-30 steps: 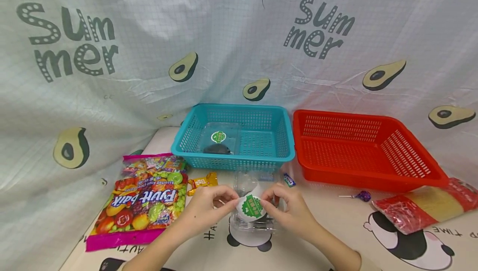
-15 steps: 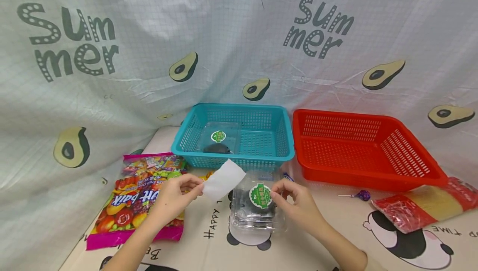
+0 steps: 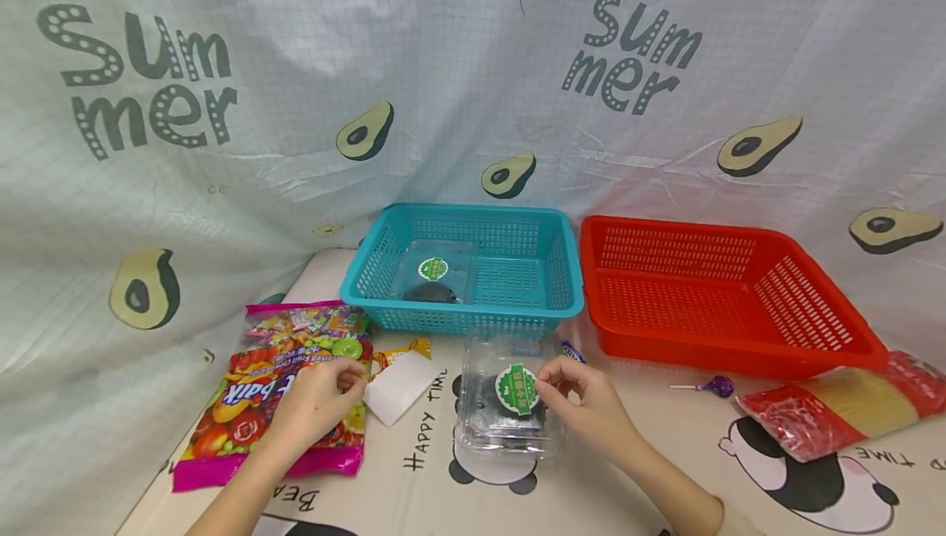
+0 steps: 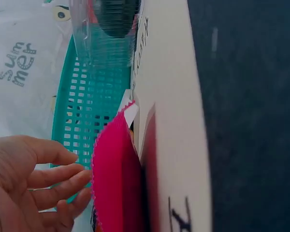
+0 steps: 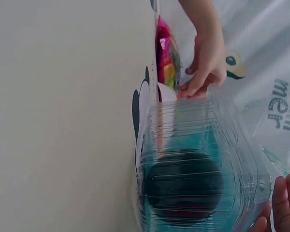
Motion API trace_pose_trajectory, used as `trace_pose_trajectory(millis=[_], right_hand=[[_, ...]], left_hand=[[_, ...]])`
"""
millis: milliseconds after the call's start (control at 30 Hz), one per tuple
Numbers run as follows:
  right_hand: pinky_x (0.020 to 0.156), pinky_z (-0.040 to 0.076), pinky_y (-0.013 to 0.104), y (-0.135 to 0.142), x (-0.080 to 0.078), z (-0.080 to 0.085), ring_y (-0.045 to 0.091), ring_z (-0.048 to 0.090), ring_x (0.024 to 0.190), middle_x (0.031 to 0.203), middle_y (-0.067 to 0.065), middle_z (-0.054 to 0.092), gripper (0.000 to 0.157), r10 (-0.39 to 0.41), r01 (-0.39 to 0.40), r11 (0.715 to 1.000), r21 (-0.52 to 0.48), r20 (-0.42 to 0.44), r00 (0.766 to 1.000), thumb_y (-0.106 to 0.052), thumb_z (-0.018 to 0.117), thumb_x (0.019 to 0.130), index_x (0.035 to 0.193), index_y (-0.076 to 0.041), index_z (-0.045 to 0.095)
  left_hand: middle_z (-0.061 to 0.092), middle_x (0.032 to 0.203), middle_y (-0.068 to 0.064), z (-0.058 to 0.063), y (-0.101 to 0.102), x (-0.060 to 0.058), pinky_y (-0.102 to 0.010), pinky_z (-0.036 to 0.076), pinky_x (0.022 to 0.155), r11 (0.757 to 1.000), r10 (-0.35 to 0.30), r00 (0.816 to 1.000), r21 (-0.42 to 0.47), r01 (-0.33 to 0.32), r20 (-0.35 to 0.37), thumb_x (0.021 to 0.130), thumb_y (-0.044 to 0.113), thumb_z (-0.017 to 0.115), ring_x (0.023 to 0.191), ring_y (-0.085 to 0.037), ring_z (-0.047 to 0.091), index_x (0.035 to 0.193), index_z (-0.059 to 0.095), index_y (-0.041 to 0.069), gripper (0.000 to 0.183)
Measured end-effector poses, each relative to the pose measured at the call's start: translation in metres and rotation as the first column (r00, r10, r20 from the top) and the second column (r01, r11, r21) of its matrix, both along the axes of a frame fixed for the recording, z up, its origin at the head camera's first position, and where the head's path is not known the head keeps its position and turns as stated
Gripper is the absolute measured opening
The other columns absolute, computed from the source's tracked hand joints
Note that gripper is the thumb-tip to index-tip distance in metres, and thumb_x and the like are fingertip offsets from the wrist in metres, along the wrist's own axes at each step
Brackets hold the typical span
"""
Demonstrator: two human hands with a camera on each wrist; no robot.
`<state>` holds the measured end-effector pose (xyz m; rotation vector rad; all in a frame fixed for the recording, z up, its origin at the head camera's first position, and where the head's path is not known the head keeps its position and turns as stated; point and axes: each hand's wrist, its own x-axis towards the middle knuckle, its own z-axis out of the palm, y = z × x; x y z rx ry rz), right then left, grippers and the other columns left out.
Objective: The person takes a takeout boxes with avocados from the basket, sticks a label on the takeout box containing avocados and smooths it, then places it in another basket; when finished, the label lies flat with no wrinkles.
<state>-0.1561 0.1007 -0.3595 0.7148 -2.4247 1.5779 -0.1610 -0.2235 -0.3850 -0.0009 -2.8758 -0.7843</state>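
Note:
A round green-and-white sticker (image 3: 516, 390) is pinched at its right edge by the thumb and fingers of my right hand (image 3: 587, 409). It overlaps the lid of a clear plastic clamshell box (image 3: 510, 441), which has a dark round item (image 5: 186, 186) inside. My left hand (image 3: 319, 398) hovers over the fruit chew candy bag (image 3: 247, 417), its fingers loosely curled around nothing. Just right of those fingers, a white backing paper (image 3: 399, 388) lies partly across a yellow-orange wrapped candy (image 3: 421, 347). In the left wrist view, the bag's pink end (image 4: 113, 169) is beside the fingertips.
Behind the box stands a teal basket (image 3: 461, 316) containing another stickered clear box (image 3: 461, 261). Right of it is a red basket (image 3: 724, 355). A lollipop (image 3: 717, 387), a red-and-yellow packet (image 3: 835, 409) and a small blue wrapped candy (image 3: 571, 352) lie on the table.
The sticker has come off its backing paper. My left hand has carried the paper left and let it go beside the candy bag. My right hand keeps the sticker over the box.

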Motion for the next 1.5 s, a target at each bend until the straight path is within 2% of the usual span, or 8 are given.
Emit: trace_pose_trajectory(millis=[167,367,533,700,900,1067,1167,1500], right_hand=[[0.054,0.042,0.019,0.0,-0.002,0.004,0.007,0.048,0.062,0.069,-0.001,0.056,0.007,-0.026,0.025,0.999,0.021,0.044,0.999,0.001,0.06,0.08,0.078,-0.006,0.059],[0.053,0.042,0.021,0.001,-0.01,-0.005,0.008,0.048,0.062,0.069,0.0,0.057,0.003,-0.012,0.011,1.0,0.014,0.038,0.999,-0.002,0.061,0.081,0.08,-0.005,0.059],[0.053,0.043,0.022,0.001,-0.019,-0.02,0.009,0.05,0.062,0.07,-0.004,0.057,0.003,-0.02,0.02,1.0,0.002,0.031,0.999,-0.011,0.063,0.082,0.082,-0.01,0.06],[0.052,0.042,0.022,0.0,-0.02,-0.024,0.008,0.049,0.061,0.069,-0.004,0.057,0.003,-0.008,0.008,1.0,-0.012,0.017,1.0,-0.013,0.063,0.082,0.081,-0.011,0.06],[0.053,0.043,0.022,0.001,-0.021,-0.025,0.009,0.048,0.062,0.069,-0.004,0.057,0.004,-0.002,0.003,1.0,-0.01,0.023,1.0,-0.012,0.062,0.082,0.082,-0.009,0.06],[0.057,0.043,0.022,0.0,-0.02,-0.017,0.008,0.047,0.065,0.068,-0.005,0.055,0.004,-0.021,0.022,0.999,0.028,-0.02,1.0,-0.009,0.062,0.082,0.081,-0.005,0.061],[0.061,0.044,0.024,0.0,-0.02,-0.013,0.008,0.048,0.069,0.071,-0.005,0.055,0.005,-0.043,0.045,0.998,0.044,-0.042,0.998,-0.009,0.063,0.081,0.079,-0.006,0.062],[0.06,0.041,0.024,0.006,-0.044,-0.038,0.008,0.044,0.07,0.065,-0.013,0.048,0.011,-0.142,0.161,0.972,0.17,-0.118,0.983,-0.019,0.069,0.076,0.071,-0.025,0.061]], left_hand=[[0.067,0.084,-0.002,0.011,0.013,-0.004,-0.033,0.051,0.063,0.994,-0.023,0.995,-0.105,0.013,-0.093,0.079,0.018,0.063,0.074,-0.015,0.059,0.092,0.066,0.011,0.015],[0.066,0.08,0.007,0.026,0.053,-0.004,-0.03,0.049,0.068,0.986,-0.169,0.977,-0.019,0.168,-0.126,0.079,0.02,0.065,0.079,-0.011,0.061,0.087,0.067,0.018,0.008],[0.065,0.078,0.012,0.032,0.09,-0.002,-0.025,0.048,0.062,0.923,-0.344,0.925,0.121,0.365,-0.164,0.083,0.026,0.061,0.075,-0.004,0.059,0.091,0.066,0.019,0.012],[0.063,0.075,0.013,0.03,0.111,-0.005,-0.023,0.049,0.062,0.867,-0.427,0.89,0.208,0.453,-0.159,0.085,0.03,0.058,0.071,0.0,0.056,0.091,0.065,0.019,0.014],[0.061,0.071,0.013,0.028,0.119,-0.013,-0.02,0.046,0.056,0.834,-0.417,0.887,0.304,0.46,-0.198,0.083,0.023,0.061,0.066,-0.002,0.054,0.083,0.065,0.019,0.005],[0.06,0.069,0.013,0.027,0.123,-0.019,-0.022,0.045,0.054,0.833,-0.402,0.897,0.333,0.442,-0.184,0.082,0.023,0.062,0.067,-0.004,0.054,0.082,0.064,0.02,0.004],[0.061,0.068,0.012,0.026,0.125,-0.024,-0.022,0.044,0.051,0.838,-0.396,0.902,0.333,0.431,-0.172,0.081,0.021,0.064,0.066,-0.005,0.054,0.084,0.064,0.019,0.003],[0.059,0.068,0.014,0.014,0.129,-0.035,-0.017,0.045,0.055,0.889,-0.373,0.915,0.223,0.401,-0.156,0.08,0.024,0.064,0.064,-0.001,0.053,0.083,0.063,0.019,0.005]])
